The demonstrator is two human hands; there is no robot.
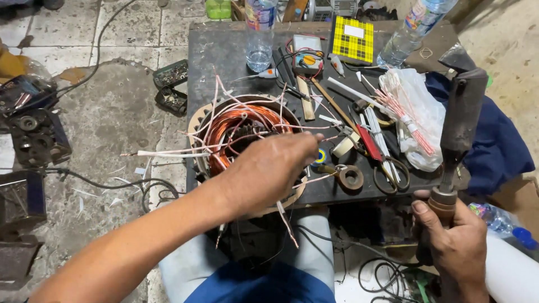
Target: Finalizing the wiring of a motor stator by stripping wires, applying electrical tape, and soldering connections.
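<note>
Left hand [269,171] pinched sleeved wires [314,128] over the copper-wound stator [247,132]; right hand [455,235] gripped a soldering iron [460,120] beside the counter [224,50].

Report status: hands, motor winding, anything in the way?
Left hand pinching wire leads over the copper winding. Right hand gripping a soldering iron, tip up. Scissors and tape roll lie beside the winding.

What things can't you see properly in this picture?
- Head view: the fingertips of the left hand are hidden behind its own knuckles, so whether they pinch a wire is unclear.
- The round copper-wound motor stator is partly covered by that hand.
- The two clear plastic water bottles are cut off by the top edge.
- The right hand covers the handle of the dark long soldering tool.
</note>
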